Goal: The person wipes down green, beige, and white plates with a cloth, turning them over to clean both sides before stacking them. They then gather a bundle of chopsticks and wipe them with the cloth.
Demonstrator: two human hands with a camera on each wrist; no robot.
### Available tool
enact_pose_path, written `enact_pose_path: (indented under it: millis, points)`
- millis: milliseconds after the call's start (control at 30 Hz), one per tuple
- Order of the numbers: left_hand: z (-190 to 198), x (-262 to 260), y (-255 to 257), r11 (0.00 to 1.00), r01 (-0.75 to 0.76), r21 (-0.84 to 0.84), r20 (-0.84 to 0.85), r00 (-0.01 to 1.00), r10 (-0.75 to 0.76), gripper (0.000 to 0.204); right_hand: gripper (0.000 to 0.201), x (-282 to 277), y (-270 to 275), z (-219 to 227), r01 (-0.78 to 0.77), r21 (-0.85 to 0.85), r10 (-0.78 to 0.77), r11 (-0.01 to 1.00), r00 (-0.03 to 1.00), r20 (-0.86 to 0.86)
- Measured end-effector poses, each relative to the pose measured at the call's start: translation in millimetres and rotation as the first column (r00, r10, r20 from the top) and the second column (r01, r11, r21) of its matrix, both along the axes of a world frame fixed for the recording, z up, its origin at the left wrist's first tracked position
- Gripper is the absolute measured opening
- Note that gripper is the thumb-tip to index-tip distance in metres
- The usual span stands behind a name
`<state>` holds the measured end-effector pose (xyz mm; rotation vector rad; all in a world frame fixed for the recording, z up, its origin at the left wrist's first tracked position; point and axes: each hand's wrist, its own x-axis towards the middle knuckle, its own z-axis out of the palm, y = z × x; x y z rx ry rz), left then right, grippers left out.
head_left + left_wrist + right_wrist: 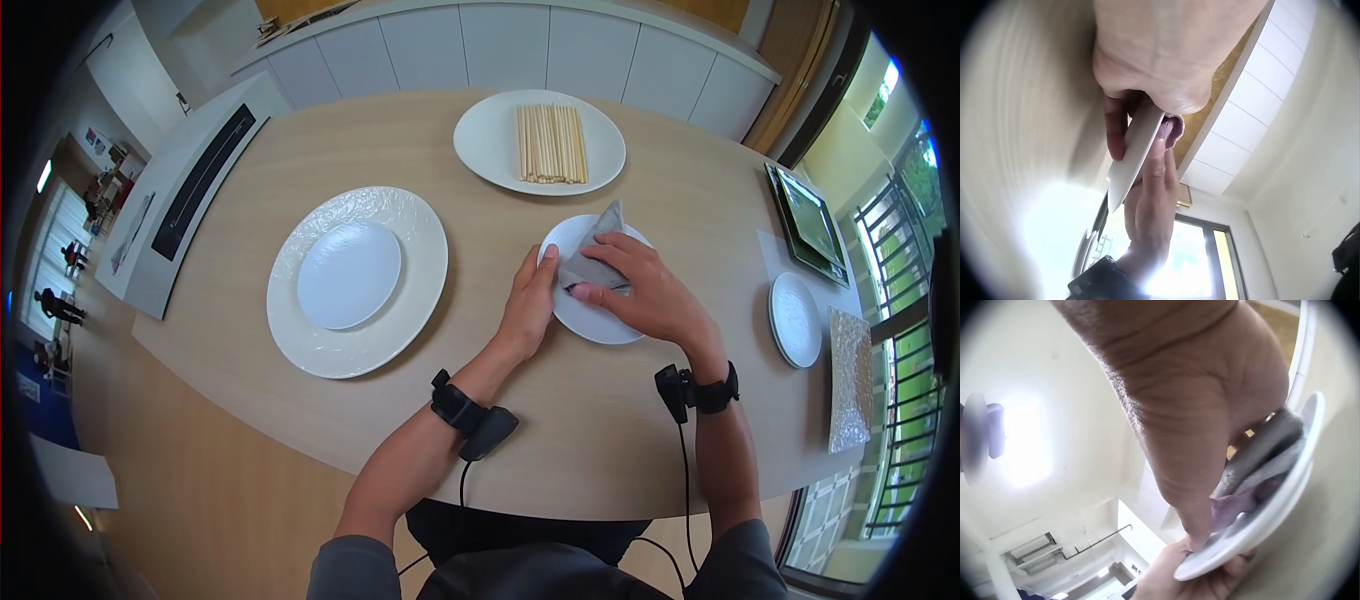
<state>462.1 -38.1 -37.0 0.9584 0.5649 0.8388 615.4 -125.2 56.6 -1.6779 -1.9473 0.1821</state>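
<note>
A small round white plate (598, 329) is between both hands, over the right half of the table. My left hand (527, 308) grips its left rim, thumb on top and fingers underneath. On the plate's face my right hand (655, 292) holds a folded grey cloth (590, 272) between thumb and fingers. One corner of the cloth sticks up beyond the fingers. In the left wrist view the plate (1132, 167) appears edge-on, with a purplish fold of the cloth (1173, 129) at its upper side. The right thumb lies close to the plate's surface in the right wrist view.
Behind the hands, a white oval plate (488, 150) carries a bundle of thin pale sticks (552, 145). To the left, a small white plate (350, 275) rests on a large textured plate (420, 250). Along the right edge are another white plate (796, 320), dark green square plates (812, 222) and a textured rectangular tray (848, 385).
</note>
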Motion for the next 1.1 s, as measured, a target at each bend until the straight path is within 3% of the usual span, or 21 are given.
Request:
enact_pose_path:
  millis: [100, 333, 533, 633, 733, 800, 833, 900, 1033, 1100]
  points:
    - [7, 0, -5, 1.0, -0.029, 0.01, 0.041, 0.999, 0.029, 0.041, 0.036, 4, 3, 5, -0.052, -0.121, 0.039, 0.991, 0.993, -0.109]
    - [3, -4, -3, 0.996, 0.034, 0.079, -0.024, 0.999, -0.032, 0.041, 0.037, 0, -4, 10, -0.128, -0.198, 0.096, 0.972, 0.982, -0.164]
    - [16, -3, -10, 0.999, 0.025, 0.044, -0.002, 1.0, -0.025, 0.041, 0.046, 0, -6, 7, -0.054, -0.166, 0.02, 0.985, 0.98, -0.2]
    - [19, -2, -12, 1.0, 0.011, 0.017, 0.006, 1.0, -0.012, 0.041, 0.045, 7, -5, -4, 0.071, -0.038, -0.073, 0.997, 0.996, -0.053]
    - [21, -1, -13, 1.0, -0.023, -0.01, 0.011, 1.0, 0.023, 0.042, 0.043, 10, -5, -2, 0.149, -0.046, -0.15, 0.988, 0.989, -0.001]
    - [20, -1, -13, 0.999, -0.038, -0.016, 0.005, 0.999, 0.038, 0.042, 0.042, 9, -8, 9, 0.204, -0.212, -0.205, 0.956, 0.979, 0.019]
    - [17, -1, -12, 0.999, -0.042, 0.0, -0.01, 0.999, 0.042, 0.042, 0.042, 8, -10, 14, 0.205, -0.212, -0.206, 0.955, 0.978, 0.019]
    - [17, -1, -12, 0.999, -0.044, 0.018, -0.026, 0.999, 0.044, 0.043, 0.041, 5, -12, 23, 0.175, -0.35, -0.164, 0.92, 0.985, 0.061]
    - [16, -2, -12, 0.999, -0.037, 0.008, -0.029, 0.999, 0.037, 0.042, 0.04, 1, -16, 26, 0.043, -0.368, -0.051, 0.929, 0.999, -0.014]
    - [12, -2, -10, 0.999, -0.021, 0.027, -0.016, 1.0, 0.022, 0.042, 0.04, -5, -17, 29, -0.164, -0.373, 0.114, 0.913, 0.982, -0.151]
